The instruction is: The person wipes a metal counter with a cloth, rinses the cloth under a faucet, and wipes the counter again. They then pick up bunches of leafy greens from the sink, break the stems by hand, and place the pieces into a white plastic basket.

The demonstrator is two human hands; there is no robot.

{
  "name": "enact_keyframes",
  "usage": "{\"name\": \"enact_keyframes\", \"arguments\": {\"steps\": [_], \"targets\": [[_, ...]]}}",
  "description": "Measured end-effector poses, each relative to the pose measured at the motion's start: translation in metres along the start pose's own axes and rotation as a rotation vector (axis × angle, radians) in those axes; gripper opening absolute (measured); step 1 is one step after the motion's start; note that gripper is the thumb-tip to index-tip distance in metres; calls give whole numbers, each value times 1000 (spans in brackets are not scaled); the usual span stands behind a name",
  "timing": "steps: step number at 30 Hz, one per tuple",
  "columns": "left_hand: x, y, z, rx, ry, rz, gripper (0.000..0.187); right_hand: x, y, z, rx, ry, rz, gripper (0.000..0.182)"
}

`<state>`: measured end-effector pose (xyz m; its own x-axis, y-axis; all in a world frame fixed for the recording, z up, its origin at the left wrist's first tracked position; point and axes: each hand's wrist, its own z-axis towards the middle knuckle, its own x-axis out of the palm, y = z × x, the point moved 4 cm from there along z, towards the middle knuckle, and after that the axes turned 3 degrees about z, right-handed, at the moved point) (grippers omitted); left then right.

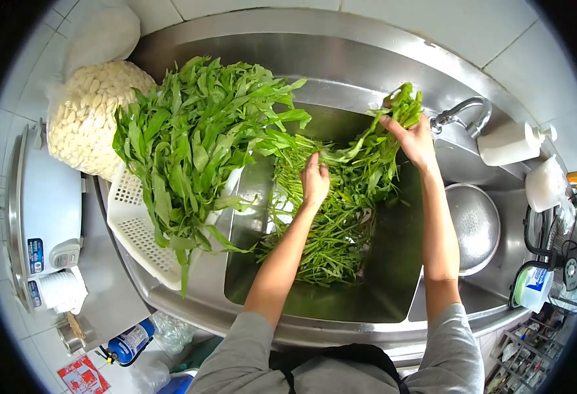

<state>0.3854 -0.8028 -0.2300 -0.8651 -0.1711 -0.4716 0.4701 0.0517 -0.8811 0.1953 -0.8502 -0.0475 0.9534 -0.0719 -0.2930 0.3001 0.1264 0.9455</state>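
Observation:
My right hand (414, 139) is closed round a bunch of water spinach (374, 151), raised over the right side of the sink basin. Part of that bunch hangs down and part stretches left towards my other hand. My left hand (314, 182) is closed, its fingertips at the green stems above the middle of the basin; its hold is partly hidden. Below both hands, more water spinach stems (331, 253) lie heaped in the steel sink basin (393, 262). Left of the basin, a big leafy pile (196, 138) rests on a white perforated basket (145, 253).
A bag of peeled garlic cloves (91, 111) stands at the far left, near a scale (48, 203). On the right are the faucet (462, 115), a white bottle (511, 144) and a metal colander (473, 226) in the second basin. A blue canister (129, 341) is low left.

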Motion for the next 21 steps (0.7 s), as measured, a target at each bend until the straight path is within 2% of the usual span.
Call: {"name": "enact_keyframes", "arguments": {"steps": [2, 3, 4, 5, 6, 8, 9, 10, 12, 13, 14, 16, 18, 19, 21], "targets": [[-7, 14, 6, 20, -130, -103, 35, 1, 14, 0, -34, 7, -22, 28], [-14, 15, 8, -61, -100, -187, 31, 3, 24, -1, -28, 46, -27, 29], [-28, -5, 4, -94, -75, -178, 37, 6, 31, -2, -24, 86, -32, 30], [-40, -29, -2, -27, -101, -254, 42, 9, 33, -1, -13, 122, -22, 39], [-47, -48, -8, 36, -126, -329, 47, 12, 28, 2, -13, 122, -19, 39], [-52, -77, -9, 296, -188, -234, 56, 29, 4, 6, 1, 305, -96, 48], [-50, -89, -6, 295, -127, -308, 57, 37, -7, 7, 44, 369, -129, 62], [-47, -96, -2, 354, -120, -243, 54, 43, -19, 4, 50, 353, -163, 72], [-16, -65, 12, 38, 185, -456, 50, 59, -43, 1, 62, 526, -71, 83], [-12, -67, 14, 126, 158, -590, 46, 67, -55, -4, 140, 593, 66, 86], [-8, -53, 14, -55, 269, -309, 41, 71, -68, -8, 195, 629, 37, 90], [9, -30, 14, 80, 180, -640, 38, 83, -89, -17, 161, 659, -59, 97], [15, -1, 17, -119, 129, -648, 31, 84, -98, -29, 203, 681, -50, 105], [6, -15, 13, -201, 96, -774, 29, 85, -108, -32, 165, 644, -51, 104], [7, -9, 17, -239, 138, -807, 25, 92, -125, -39, 135, 610, -49, 103]]}}
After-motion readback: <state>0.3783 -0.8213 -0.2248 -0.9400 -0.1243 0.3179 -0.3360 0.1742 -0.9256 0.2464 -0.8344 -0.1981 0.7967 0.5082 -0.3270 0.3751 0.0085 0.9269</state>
